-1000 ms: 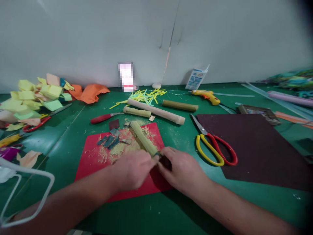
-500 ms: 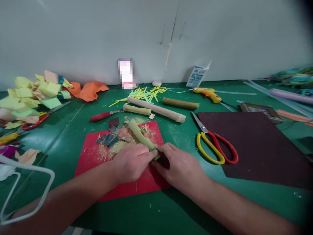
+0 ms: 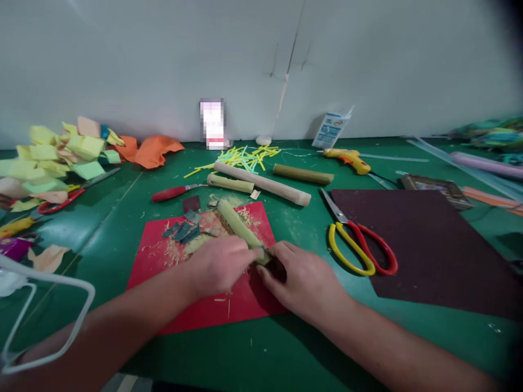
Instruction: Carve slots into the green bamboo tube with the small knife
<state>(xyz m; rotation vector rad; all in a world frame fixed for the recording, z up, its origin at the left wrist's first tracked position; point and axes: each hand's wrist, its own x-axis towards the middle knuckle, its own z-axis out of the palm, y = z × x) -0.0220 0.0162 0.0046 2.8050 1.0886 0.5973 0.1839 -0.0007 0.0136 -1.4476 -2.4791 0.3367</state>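
Note:
My right hand (image 3: 306,275) is closed around the near end of a pale green bamboo-like stick (image 3: 239,223), which lies slanted over a red sheet (image 3: 155,283). At that same end, my left hand (image 3: 223,264) pinches a small dark blue-grey scrap, seemingly sandpaper (image 3: 263,250), against the stick. Similar dark scraps (image 3: 186,231) lie on the red sheet among pale shavings and dust (image 3: 174,253). The fingers hide most of the pinched scrap and the stick's tip.
Scissors (image 3: 359,245) rest partly on a dark brown sheet (image 3: 425,250) at right. Behind the red sheet are a red-handled knife-like tool (image 3: 171,193), loose sticks (image 3: 261,182) and yellow strips (image 3: 245,158). A yellow glue gun (image 3: 349,160) lies farther back. Folded papers (image 3: 61,149) pile up left.
My left hand has shifted slightly at the stick's near end, its fingers now straighter along it. My right hand keeps its grip. The whole view has moved a little.

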